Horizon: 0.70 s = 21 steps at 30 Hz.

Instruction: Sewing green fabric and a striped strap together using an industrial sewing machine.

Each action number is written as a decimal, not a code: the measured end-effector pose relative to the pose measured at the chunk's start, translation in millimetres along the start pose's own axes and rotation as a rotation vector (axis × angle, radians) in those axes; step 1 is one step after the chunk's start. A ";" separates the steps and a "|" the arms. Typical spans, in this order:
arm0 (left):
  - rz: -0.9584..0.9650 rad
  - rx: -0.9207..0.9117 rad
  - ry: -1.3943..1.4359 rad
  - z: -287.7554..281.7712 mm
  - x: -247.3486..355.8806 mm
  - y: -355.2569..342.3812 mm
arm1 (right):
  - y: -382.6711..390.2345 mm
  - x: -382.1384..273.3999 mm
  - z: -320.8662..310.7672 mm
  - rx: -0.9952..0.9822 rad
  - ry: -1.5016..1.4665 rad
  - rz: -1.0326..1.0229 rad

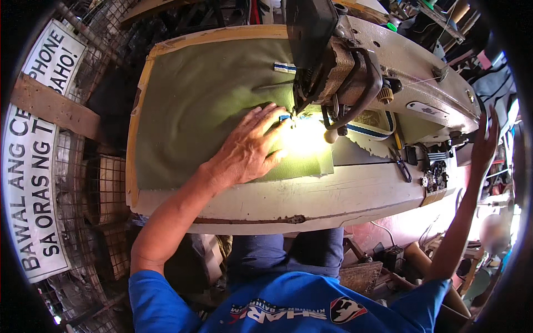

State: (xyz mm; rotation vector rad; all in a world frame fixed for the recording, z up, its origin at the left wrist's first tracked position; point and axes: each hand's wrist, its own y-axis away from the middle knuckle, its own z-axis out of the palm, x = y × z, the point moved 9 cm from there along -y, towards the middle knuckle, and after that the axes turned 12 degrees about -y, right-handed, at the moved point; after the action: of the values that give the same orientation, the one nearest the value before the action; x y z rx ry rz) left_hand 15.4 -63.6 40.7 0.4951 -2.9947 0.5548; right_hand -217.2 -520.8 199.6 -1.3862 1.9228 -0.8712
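Note:
My left hand (pixel 252 141) lies on a large sheet of olive-green fabric (pixel 189 111), fingers stretched out and thumb apart. Its fingertips sit just left of the needle area of a sewing machine (pixel 355 72), where a lamp glares and hides detail. A bit of blue strip (pixel 285 117) shows by the fingertips. Another short blue-and-white striped band (pixel 285 67) lies on the fabric farther back. My right hand (pixel 486 139) is raised at the machine's right end, with its fingers extended; whether it touches the machine I cannot tell.
Beneath the machine arm curves a blue-and-white striped band (pixel 369 132). A tool with a yellow handle (pixel 398 140) and dark thread snips (pixel 402 166) lie right of the needle. A metal bobbin winder (pixel 436 180) sits at the table's right edge. Wire mesh and a white sign (pixel 33 183) stand left.

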 end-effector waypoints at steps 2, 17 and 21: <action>0.026 -0.009 0.069 0.4 -7.0 -4.4 | -45.3 59.9 23.3 -0.182 0.053 0.024; -0.022 0.020 -0.131 35.5 -69.3 -42.2 | -64.4 173.4 72.8 -0.722 0.282 -0.437; -0.076 0.045 -0.094 37.5 -76.6 -40.4 | 20.3 200.2 31.8 -0.146 -0.321 0.371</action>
State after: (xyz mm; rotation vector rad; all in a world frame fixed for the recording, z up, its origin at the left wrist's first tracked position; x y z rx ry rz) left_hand 101.0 -89.6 10.8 0.6532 -3.0417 0.6102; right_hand -257.5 -712.9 145.2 -1.1147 1.9290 -0.3172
